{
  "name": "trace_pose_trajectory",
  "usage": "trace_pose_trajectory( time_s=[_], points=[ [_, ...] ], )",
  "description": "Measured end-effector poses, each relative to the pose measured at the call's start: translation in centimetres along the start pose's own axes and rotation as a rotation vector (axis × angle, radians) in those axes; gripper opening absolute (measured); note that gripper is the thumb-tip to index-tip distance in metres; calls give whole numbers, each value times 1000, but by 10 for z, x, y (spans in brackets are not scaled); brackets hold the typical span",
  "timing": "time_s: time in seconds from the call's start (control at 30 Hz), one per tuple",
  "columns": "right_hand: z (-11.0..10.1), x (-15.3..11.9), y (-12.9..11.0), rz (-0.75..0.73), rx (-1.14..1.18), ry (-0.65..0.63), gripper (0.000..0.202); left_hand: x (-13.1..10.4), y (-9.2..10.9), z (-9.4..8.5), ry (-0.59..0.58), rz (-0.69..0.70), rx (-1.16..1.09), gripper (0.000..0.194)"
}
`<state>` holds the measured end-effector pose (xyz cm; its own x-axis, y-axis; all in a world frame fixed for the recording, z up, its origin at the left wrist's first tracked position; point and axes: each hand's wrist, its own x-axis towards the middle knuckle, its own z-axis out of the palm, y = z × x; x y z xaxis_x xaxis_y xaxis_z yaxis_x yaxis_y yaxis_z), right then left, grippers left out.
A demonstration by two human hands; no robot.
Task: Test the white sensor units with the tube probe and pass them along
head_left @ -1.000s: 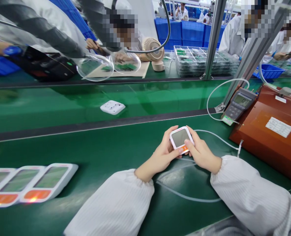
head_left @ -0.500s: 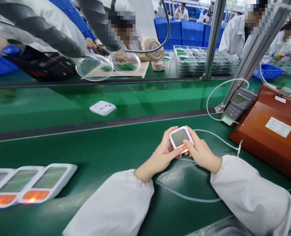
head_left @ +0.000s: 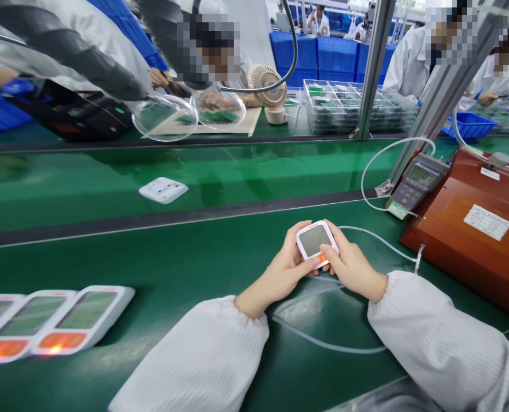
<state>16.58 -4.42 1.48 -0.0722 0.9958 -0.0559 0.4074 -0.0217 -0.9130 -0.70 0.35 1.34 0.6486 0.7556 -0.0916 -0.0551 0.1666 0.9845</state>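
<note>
Leftward drift is noted for the white device (head_left: pixel 164 190) on the far conveyor belt (head_left: pixel 258 171) since the earlier frames; both hands are unchanged. At centre, a small white monitor with a grey screen (head_left: pixel 316 241) is gripped above the tabletop (head_left: pixel 172 257), left hand (head_left: pixel 285 269) at its 9 o'clock, right hand (head_left: pixel 348 264) at 3 o'clock, fingers closed on it. A clear tube (head_left: pixel 378 240) runs toward 3 o'clock. Three white monitors (head_left: pixel 52 323) lie at 8 o'clock.

Small white square device (head_left: pixel 316 242) with grey blank screen and orange button at its near edge — tilted face-up, raised just above the green bench, thin clear tube (head_left: pixel 378 241) trailing right.
</note>
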Motion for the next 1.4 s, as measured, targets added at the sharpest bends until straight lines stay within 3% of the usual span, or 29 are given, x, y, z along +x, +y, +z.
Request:
trace_pose_trajectory(
  time_s=[1.4],
  points=[
    [0, 0, 0, 1, -20, -8, 60, 0, 1, 1, 10, -2, 7, 75]
  ],
)
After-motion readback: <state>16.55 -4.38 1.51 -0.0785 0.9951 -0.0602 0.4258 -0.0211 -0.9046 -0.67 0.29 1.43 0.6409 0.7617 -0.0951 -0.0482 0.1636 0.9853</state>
